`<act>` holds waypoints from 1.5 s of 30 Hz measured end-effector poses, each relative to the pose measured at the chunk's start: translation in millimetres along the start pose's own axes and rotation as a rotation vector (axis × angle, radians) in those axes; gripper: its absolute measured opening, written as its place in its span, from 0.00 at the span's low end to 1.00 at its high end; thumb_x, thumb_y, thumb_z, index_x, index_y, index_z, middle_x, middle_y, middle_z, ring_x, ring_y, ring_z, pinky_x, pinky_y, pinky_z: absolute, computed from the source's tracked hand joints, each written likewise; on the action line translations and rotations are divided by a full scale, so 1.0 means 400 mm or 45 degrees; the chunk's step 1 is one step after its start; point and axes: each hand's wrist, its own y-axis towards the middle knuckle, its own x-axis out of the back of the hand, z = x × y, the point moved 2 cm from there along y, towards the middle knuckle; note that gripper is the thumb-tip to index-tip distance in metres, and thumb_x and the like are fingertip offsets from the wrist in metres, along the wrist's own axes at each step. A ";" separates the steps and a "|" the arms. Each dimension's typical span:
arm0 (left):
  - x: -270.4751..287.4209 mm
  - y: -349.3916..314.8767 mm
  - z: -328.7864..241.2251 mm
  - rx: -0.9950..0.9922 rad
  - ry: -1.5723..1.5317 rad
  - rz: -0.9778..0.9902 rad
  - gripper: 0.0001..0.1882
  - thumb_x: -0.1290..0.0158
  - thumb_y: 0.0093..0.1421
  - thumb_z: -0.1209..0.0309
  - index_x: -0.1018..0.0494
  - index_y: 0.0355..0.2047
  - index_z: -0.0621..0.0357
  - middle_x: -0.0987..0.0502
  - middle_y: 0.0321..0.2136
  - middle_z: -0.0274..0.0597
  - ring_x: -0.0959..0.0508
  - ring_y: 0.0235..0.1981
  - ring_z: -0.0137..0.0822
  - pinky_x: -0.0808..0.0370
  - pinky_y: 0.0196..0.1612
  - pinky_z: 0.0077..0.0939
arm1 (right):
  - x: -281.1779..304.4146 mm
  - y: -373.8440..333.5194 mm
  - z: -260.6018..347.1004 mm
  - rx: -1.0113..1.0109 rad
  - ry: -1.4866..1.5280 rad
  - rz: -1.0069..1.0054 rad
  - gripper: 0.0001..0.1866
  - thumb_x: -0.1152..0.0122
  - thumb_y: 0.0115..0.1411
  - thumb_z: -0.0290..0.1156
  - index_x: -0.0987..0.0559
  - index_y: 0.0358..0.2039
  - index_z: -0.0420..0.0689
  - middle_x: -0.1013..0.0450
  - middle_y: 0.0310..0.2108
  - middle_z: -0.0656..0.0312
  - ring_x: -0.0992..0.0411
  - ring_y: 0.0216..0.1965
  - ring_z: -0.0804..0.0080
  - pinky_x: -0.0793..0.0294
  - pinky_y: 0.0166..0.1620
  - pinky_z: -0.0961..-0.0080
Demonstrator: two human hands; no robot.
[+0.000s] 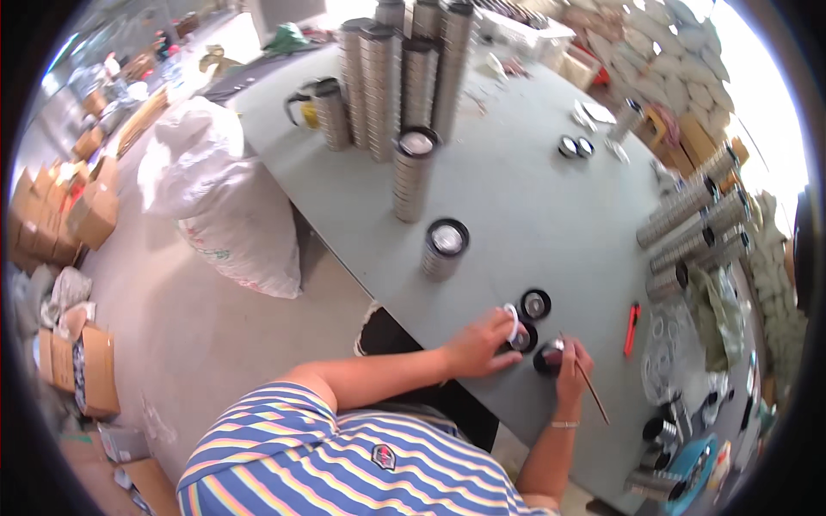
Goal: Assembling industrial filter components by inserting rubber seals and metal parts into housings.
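At the near edge of the table, my left hand (pixel 483 346) pinches a thin white ring (pixel 513 320) between thumb and fingers. That ring stands on edge over a round black cap (pixel 525 337). A second black cap (pixel 535 303) lies just beyond it. My right hand (pixel 571 365) is closed round a thin brown stick (pixel 593 394), perhaps a brush; its tip is too small to make out. Beside those fingers sits a third black cap (pixel 545 359), partly covered by the hand; whether the fingers touch it I cannot tell.
Two shorter metal cylinders (pixel 446 249) (pixel 412 176) with black rims stand ahead, and several taller ones (pixel 379 95) beyond. More cylinders (pixel 688 215) lie at the right. A red cutter knife (pixel 632 328) and a clear plastic bag (pixel 671 353) are right of my hand. A white sack (pixel 224 198) stands left of the table.
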 end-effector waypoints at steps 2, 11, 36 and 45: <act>0.015 0.009 0.001 0.019 0.001 -0.047 0.20 0.34 0.62 0.62 0.23 0.51 0.54 0.24 0.51 0.51 0.24 0.54 0.56 0.24 0.57 0.47 | -0.017 0.012 -0.002 0.054 -0.322 -0.202 0.16 0.40 0.70 0.41 0.15 0.41 0.41 0.21 0.24 0.60 0.20 0.32 0.71 0.22 0.37 0.70; 0.035 -0.029 -0.040 0.161 -0.569 0.021 0.15 0.55 0.77 0.66 0.21 0.41 0.62 0.20 0.32 0.44 0.21 0.34 0.40 0.24 0.42 0.33 | 0.037 0.059 0.015 0.216 -0.667 -0.437 0.15 0.32 0.68 0.42 0.14 0.40 0.42 0.19 0.31 0.55 0.24 0.30 0.62 0.24 0.39 0.65; 0.003 0.028 -0.022 -0.033 -0.134 -0.061 0.03 0.45 0.68 0.80 0.21 0.37 0.65 0.18 0.33 0.48 0.18 0.35 0.43 0.23 0.42 0.34 | 0.291 -0.107 0.019 -0.180 -1.065 -0.857 0.23 0.37 0.70 0.52 0.16 0.28 0.43 0.22 0.23 0.51 0.24 0.26 0.45 0.26 0.30 0.56; -0.027 0.039 -0.067 -0.518 0.099 0.091 0.06 0.35 0.56 0.79 0.19 0.33 0.57 0.18 0.31 0.42 0.16 0.31 0.43 0.18 0.34 0.35 | 0.162 -0.020 -0.100 0.107 -0.732 -0.682 0.25 0.36 0.68 0.50 0.22 0.24 0.40 0.25 0.23 0.46 0.27 0.26 0.39 0.30 0.30 0.49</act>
